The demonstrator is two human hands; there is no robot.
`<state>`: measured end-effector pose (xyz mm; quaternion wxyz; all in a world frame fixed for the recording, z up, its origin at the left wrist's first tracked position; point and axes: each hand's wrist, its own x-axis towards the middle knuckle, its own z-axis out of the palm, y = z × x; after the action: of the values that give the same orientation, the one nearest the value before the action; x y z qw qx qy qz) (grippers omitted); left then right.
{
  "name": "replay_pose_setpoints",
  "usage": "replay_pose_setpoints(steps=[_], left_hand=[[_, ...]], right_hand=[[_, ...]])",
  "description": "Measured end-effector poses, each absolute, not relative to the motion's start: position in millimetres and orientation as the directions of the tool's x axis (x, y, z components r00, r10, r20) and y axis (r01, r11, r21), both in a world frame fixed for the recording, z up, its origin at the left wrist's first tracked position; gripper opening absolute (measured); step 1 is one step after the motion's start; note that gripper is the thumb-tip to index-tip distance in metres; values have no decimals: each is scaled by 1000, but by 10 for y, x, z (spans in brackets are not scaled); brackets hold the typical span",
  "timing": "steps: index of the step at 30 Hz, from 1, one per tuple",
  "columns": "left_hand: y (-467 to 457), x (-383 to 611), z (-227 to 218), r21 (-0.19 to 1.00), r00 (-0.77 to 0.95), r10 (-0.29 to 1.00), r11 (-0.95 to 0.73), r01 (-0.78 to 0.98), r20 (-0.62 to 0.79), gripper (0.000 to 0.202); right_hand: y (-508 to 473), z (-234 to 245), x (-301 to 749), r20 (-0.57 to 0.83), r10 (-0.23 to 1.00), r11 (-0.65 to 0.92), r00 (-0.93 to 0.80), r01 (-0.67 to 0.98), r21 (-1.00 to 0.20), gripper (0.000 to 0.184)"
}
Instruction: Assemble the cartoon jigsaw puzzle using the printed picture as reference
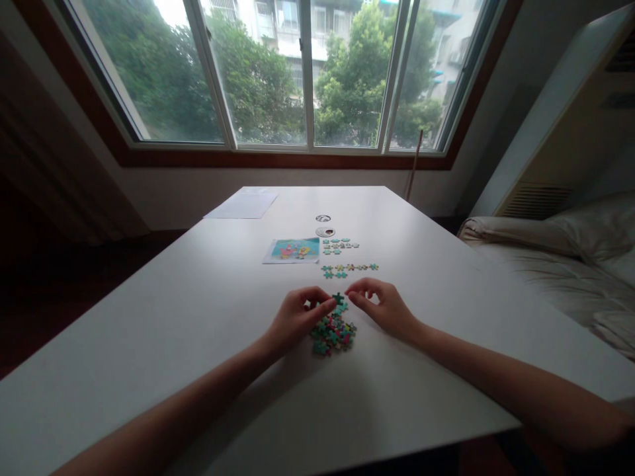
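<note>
A heap of small colourful puzzle pieces (pixel 333 334) lies on the white table (pixel 198 311) between my hands. My left hand (pixel 296 317) rests at the heap's left side, thumb and fingers pinched on a teal puzzle piece (pixel 338 298) held just above the heap. My right hand (pixel 381 305) sits on the right of the heap, fingers curled, fingertips close to that same piece; whether it touches it I cannot tell. Farther back lie a joined row of pieces (pixel 349 269) and a small cluster of pieces (pixel 339 246).
A printed reference picture (pixel 292 251) lies left of the clusters. Two small round objects (pixel 324 225) sit behind them, and a white sheet (pixel 243 205) lies at the far left corner. A bed with pillows (pixel 560 251) stands to the right, a big window behind.
</note>
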<state>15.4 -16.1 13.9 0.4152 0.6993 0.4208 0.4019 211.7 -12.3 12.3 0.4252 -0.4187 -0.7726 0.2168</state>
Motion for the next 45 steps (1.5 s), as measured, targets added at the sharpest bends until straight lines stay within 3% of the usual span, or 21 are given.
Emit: replay_pose_setpoints(steps=[3, 10, 17, 21, 27, 32, 37, 40, 45], left_hand=[[-170, 166, 151, 915, 277, 936, -296, 275, 219, 26], [-185, 195, 155, 916, 295, 931, -296, 269, 214, 27], [-58, 66, 104, 905, 262, 939, -300, 301, 223, 25], [52, -11, 31, 895, 176, 955, -288, 340, 240, 24], [60, -5, -19, 894, 176, 953, -294, 337, 247, 24], [58, -6, -15, 888, 164, 949, -310, 340, 268, 24], [76, -23, -31, 887, 154, 950, -310, 342, 273, 24], [78, -21, -27, 889, 153, 951, -307, 339, 270, 24], [79, -21, -9, 890, 156, 951, -305, 340, 266, 24]], right_hand=[[-130, 85, 2077, 368, 875, 476, -314, 428, -768, 20], [-144, 74, 2061, 304, 900, 411, -313, 376, -831, 20], [62, -21, 2146, 222, 943, 258, -247, 126, -958, 26], [180, -11, 2213, 163, 977, 174, -139, 69, -982, 28], [188, -36, 2203, 122, 982, 129, -141, 40, -991, 27], [262, 61, 2268, 216, 934, 288, -286, 241, -927, 26], [747, 366, 2477, 283, 864, 494, -415, 597, -633, 23], [1209, 412, 2608, 203, 935, 356, -292, 760, -544, 21], [1814, 254, 2717, 125, 980, 198, -154, 819, -539, 23]])
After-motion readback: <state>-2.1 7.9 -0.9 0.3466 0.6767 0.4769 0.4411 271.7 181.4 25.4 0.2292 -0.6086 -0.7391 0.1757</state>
